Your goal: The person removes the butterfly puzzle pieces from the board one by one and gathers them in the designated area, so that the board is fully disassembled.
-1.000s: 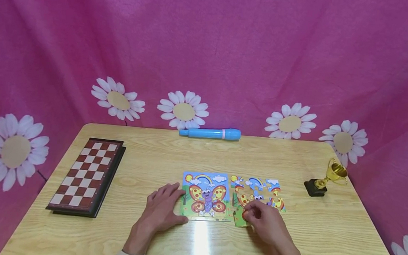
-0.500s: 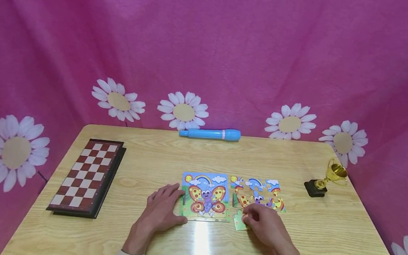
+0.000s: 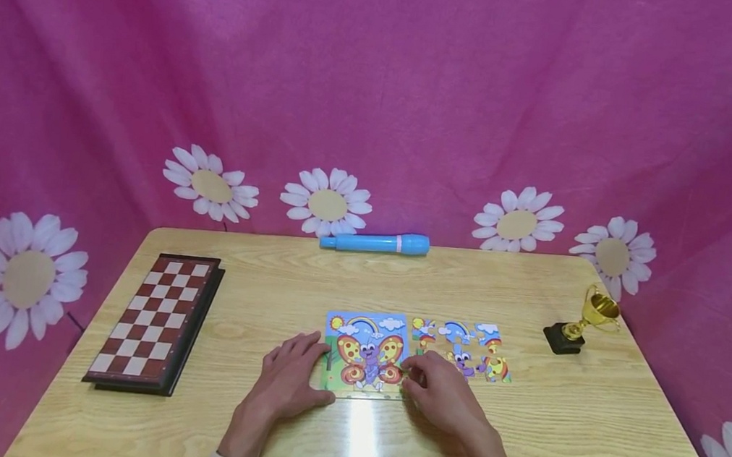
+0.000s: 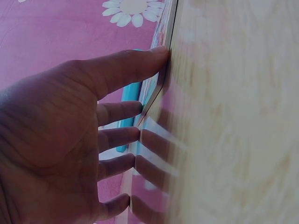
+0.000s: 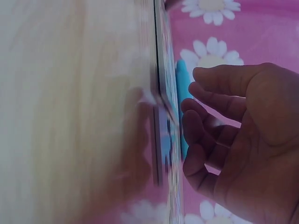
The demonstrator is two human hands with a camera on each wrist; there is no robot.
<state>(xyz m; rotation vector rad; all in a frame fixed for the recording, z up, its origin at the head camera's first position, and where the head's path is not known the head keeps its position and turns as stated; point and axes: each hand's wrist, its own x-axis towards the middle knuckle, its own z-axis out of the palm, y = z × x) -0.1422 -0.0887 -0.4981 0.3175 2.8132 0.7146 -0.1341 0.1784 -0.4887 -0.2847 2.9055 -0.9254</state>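
A square butterfly picture board (image 3: 369,356) lies flat on the wooden table. My left hand (image 3: 290,378) rests at its left side, thumb at the lower edge, fingers spread and fairly straight. In the left wrist view, the thumb (image 4: 140,63) touches the board's edge. My right hand (image 3: 446,395) is at the board's right side, its fingertips covering the lower right edge. The right wrist view shows that hand (image 5: 247,135) with loosely bent fingers and nothing visible between them. Behind it lie several jigsaw pieces, including one with the butterfly's head (image 3: 464,360); others may be hidden beneath it.
A folded chessboard (image 3: 152,319) lies at the left of the table. The blue microphone-shaped toy (image 3: 374,242) sits along the back edge. At the right stands a small gold trophy cup (image 3: 587,317) on a black base. Pink flowered cloth surrounds the table.
My right hand has moved left from the lower jigsaw pieces to the board's right edge. The green piece it was pinching is no longer visible. My left hand stays put.
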